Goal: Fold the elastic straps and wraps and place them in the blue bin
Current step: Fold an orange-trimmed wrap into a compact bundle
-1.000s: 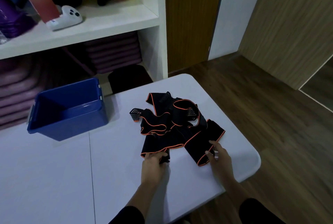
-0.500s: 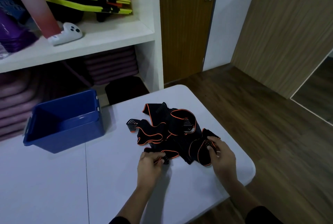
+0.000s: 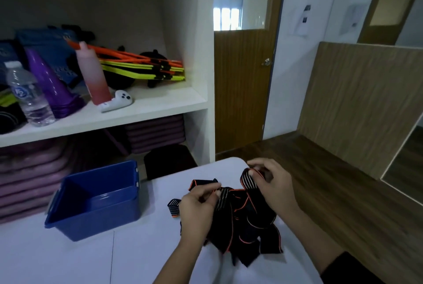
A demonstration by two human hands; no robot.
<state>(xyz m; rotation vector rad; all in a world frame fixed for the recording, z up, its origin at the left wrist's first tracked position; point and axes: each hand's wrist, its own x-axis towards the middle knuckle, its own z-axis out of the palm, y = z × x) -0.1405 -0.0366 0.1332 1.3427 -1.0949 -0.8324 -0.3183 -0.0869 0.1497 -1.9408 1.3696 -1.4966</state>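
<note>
The left hand [image 3: 198, 210] has its fingers curled and pinches a grey-striped end of the tangled bundle of black elastic straps with orange edging [image 3: 248, 222]. The right hand [image 3: 274, 184], just beyond and to the right, pinches another striped end between thumb and fingertips, and that end arches up in a small loop. The bundle hangs between and below the two hands, near the far right corner of the white counter [image 3: 68, 261]. Its loose ends trail down toward the near edge, and whether they touch the surface cannot be told. One short striped end sticks out to the left of the left hand.

The blue rectangular plastic bin [image 3: 75, 222] stands on the counter at the far edge, left of the bundle and apart from it, with nothing seen inside.

Behind the counter a white shelf unit [image 3: 160, 103] carries a clear water bottle [image 3: 27, 96], a stack of purple cones [image 3: 53, 88], a tall pink bottle [image 3: 95, 80], a white game controller [image 3: 116, 101] and a bunch of orange and yellow bars [image 3: 142, 66]. Stacked purple mats [image 3: 154, 132] fill the compartment below. A black seat [image 3: 169, 161] stands beyond the counter's far edge, and a brown wooden door [image 3: 242, 91] is to the right of the shelf.
</note>
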